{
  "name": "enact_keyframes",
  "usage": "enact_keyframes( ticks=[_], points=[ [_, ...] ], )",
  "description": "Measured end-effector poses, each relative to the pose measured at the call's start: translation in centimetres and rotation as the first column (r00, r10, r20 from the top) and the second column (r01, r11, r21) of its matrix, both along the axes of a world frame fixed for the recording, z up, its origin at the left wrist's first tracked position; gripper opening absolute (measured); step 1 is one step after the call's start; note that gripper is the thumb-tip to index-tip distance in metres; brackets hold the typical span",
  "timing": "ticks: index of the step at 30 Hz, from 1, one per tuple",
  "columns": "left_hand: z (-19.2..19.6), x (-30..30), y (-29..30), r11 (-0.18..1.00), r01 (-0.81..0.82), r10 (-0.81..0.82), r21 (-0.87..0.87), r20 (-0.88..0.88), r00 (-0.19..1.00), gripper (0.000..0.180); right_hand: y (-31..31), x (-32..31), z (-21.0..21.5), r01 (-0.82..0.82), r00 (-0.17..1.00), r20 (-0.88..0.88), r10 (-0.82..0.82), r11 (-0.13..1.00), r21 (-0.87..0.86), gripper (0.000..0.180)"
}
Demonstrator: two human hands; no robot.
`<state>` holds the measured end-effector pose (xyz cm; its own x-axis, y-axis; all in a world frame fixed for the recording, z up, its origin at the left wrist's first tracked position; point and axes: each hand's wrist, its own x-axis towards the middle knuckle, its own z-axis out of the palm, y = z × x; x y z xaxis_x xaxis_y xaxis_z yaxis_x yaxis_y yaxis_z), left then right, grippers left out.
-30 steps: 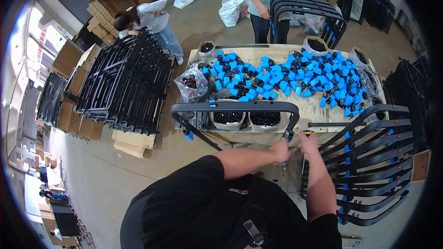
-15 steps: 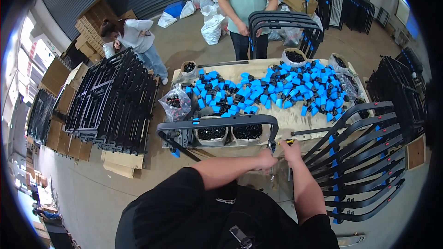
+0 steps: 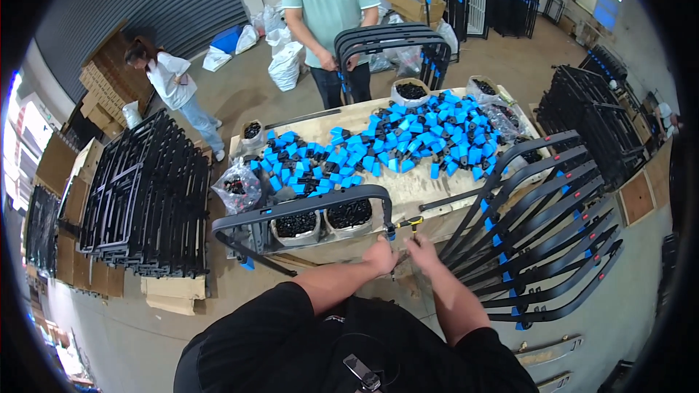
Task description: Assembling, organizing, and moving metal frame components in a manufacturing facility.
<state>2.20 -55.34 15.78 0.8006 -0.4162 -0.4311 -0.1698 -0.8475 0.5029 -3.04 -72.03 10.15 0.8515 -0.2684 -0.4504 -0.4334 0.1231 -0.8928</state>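
Observation:
A black bent-tube frame (image 3: 313, 200) stands at the table's near edge, with a small blue fitting (image 3: 391, 233) on its right leg. My left hand (image 3: 380, 256) is closed around that leg, just below the fitting; the fingertips are partly hidden. In my right hand (image 3: 422, 253) is a hammer with a yellow-and-black head (image 3: 412, 223). Its head is beside the blue fitting, close to the leg. Blue and black plastic fittings (image 3: 393, 142) lie heaped over the wooden table (image 3: 429, 188) beyond my hands.
Sacks of black parts (image 3: 349, 215) stand against the table's near side. More bent frames (image 3: 542, 247) lean at the right. Stacked black frames (image 3: 145, 204) stand left. Across the table a person (image 3: 331, 14) holds several frames (image 3: 393, 36); another person (image 3: 175, 87) stands farther left.
The view has swung so the scene sits farther left and lower down. The hammer has turned, its head now lying crosswise by the blue fitting. The person at the left has straightened up.

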Motion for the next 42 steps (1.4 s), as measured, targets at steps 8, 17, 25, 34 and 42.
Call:
enact_keyframes(
  ticks=[8,17,25,34,42],
  points=[
    [-0.1,-0.5,0.2,0.998,-0.058,0.059,-0.037,0.016,0.998,0.059,1.3,-1.8,8.0,-0.155,0.979,-0.186,0.085,0.901,-0.406,0.039],
    [1.3,-1.0,2.7,0.939,-0.255,0.242,-0.232,-0.082,0.967,0.052,0.0,-0.3,4.6,0.059,0.993,-0.095,-0.070,0.992,-0.116,0.024],
    [2.9,5.2,17.3,0.865,-0.411,0.387,-0.287,-0.139,0.911,0.043,0.8,-0.6,2.6,0.364,0.928,0.049,-0.368,0.928,0.078,0.013],
    [-1.5,8.0,28.9,0.839,-0.499,0.537,-0.216,0.184,0.823,0.062,2.4,-3.6,2.7,-0.041,0.999,-0.048,0.010,0.709,-0.704,0.016],
    [0.4,2.1,31.7,0.737,-0.490,0.531,-0.465,-0.050,0.846,0.062,21.3,8.9,9.5,-0.331,0.935,-0.078,0.347,0.929,0.168,0.023]
  ],
)
